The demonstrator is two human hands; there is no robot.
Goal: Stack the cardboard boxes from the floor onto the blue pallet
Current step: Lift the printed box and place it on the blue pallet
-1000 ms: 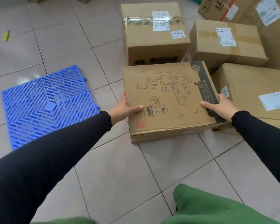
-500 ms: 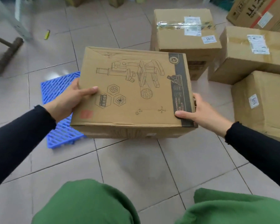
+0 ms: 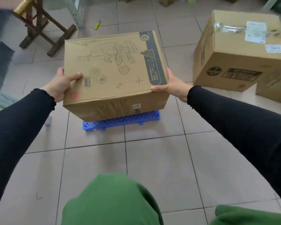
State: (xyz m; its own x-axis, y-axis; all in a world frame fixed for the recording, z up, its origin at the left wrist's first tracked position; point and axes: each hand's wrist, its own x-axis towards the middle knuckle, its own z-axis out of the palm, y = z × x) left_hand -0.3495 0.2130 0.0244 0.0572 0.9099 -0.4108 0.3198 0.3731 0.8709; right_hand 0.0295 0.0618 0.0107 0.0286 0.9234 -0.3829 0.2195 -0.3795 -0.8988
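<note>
I hold a cardboard microscope box [image 3: 115,65], printed with a line drawing and a dark side band, in the air between both hands. My left hand [image 3: 62,83] grips its left edge with the thumb on top. On the right edge my right hand [image 3: 173,85] does the same. The box hangs over the blue pallet [image 3: 128,120] and hides most of it; only the pallet's near edge shows below the box. A taped cardboard box [image 3: 240,51] with white labels stands on the floor at the right.
A wooden stand [image 3: 44,28] stands on the tiled floor at the back left, with a metal post beside it. A small yellow object [image 3: 97,25] lies on the floor behind the held box. Another cardboard box [image 3: 272,90] shows at the right edge. My green-clad knees fill the bottom.
The microscope box has travelled left from the pile of boxes and now hangs over the blue pallet. My view has swung left with it; both hands have kept their hold.
</note>
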